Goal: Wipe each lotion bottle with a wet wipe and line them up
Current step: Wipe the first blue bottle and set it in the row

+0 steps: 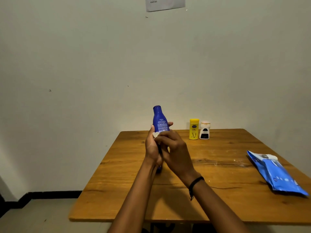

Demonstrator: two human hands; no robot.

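The blue bottle (159, 121) is held up above the bench (134, 182), cap uppermost and leaning a little left, its printed back facing this way. The left hand (152, 147) grips its lower half, fingers (170, 123) curled round the far side. The right hand (175, 152) lies over the front, its fingers closed on a white wipe (155, 135) pressed to the bottle. At the back of the bench, by the wall, a yellow bottle (194, 129) and a white bottle (204, 130) stand upright, just beside each other. A blue wipes pack (276, 174) lies flat near the right edge.
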